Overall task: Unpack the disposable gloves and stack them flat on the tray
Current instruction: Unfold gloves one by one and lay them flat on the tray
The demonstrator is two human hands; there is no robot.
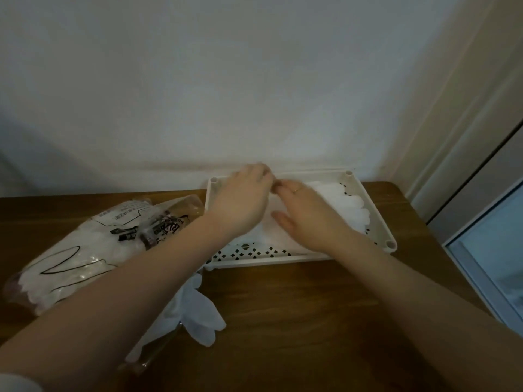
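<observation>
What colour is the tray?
The tray is cream-white with dark diamond-shaped holes; the head view shows it.

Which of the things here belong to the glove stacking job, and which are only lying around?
Belong to the job:
- tray
- gloves in the tray
- glove pack
- loose gloves on the table
- left hand and right hand, flat on the gloves in the tray

Only lying around:
- white box on the right
- table

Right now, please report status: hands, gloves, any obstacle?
Both hands, left and right, flat on gloves in tray. Loose gloves and pack wait on table. No obstacle.
</observation>
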